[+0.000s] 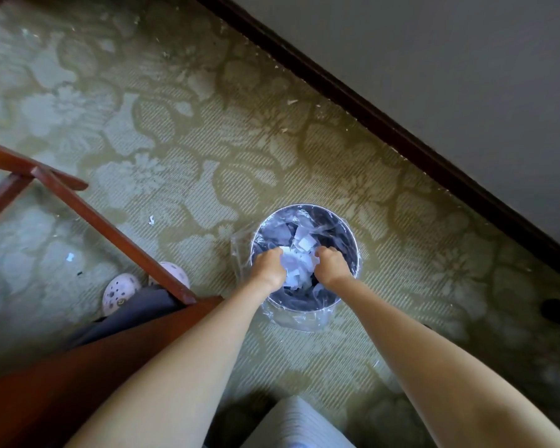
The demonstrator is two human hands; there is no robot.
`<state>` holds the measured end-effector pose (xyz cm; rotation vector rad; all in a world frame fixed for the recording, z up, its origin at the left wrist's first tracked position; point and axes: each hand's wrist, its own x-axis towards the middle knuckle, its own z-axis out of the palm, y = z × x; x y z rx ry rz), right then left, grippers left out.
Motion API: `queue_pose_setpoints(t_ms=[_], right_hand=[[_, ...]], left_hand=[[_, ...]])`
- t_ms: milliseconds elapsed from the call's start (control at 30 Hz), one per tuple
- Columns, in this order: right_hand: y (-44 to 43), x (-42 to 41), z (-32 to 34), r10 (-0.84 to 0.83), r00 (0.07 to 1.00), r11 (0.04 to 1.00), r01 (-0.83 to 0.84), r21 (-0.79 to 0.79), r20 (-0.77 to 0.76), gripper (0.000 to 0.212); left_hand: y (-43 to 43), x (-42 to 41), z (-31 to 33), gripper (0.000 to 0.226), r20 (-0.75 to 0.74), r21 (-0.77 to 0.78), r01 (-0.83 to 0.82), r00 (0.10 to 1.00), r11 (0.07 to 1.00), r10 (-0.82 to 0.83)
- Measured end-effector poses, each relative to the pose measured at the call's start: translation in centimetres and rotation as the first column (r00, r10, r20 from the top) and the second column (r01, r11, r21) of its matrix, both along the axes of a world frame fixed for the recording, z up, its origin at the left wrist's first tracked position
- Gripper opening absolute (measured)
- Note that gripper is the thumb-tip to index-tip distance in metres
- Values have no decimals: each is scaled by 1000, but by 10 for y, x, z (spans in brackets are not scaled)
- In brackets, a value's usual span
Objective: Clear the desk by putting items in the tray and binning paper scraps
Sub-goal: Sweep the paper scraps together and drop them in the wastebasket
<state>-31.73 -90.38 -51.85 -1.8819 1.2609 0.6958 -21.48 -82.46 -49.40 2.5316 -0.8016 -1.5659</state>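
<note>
Both your hands are over the one round bin [305, 257] on the patterned carpet [175, 140], arms reaching down from the near edge. Your left hand [267, 266] and right hand [332, 265] are each curled, pressing a wad of white paper scraps [296, 265] between them (more scraps lie loose inside the plastic liner). Two small scraps [150, 220] sit on the carpet to the left, beside the counter [62, 383] edge.

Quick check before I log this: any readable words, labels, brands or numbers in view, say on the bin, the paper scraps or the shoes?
None can be read.
Paper scraps in the bin: look blank.
Bin: no label visible.
Shoes: a small badge, too blurred to read.
</note>
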Motion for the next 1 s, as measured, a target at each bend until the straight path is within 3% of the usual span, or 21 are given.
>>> queue_pose_setpoints(t_ms=[200, 467, 700, 867, 1000], right_hand=[[7, -2, 29, 192, 980, 979, -196, -64, -59, 41], [10, 10, 136, 383, 924, 815, -334, -474, 8, 32], [40, 34, 275, 464, 835, 661, -106, -743, 295, 28], [101, 55, 360, 601, 673, 570, 15, -822, 430, 26], [172, 75, 401, 723, 496, 528, 52, -848, 481, 25]], left_hand=[[12, -1, 29, 51, 75, 10, 93, 993, 996, -93], [17, 12, 149, 24, 451, -142, 217, 882, 966, -132], [54, 19, 303, 31, 683, -299, 273, 731, 914, 5], [134, 24, 389, 33, 775, -412, 233, 598, 881, 205], [216, 27, 421, 33, 811, -439, 146, 489, 887, 321]])
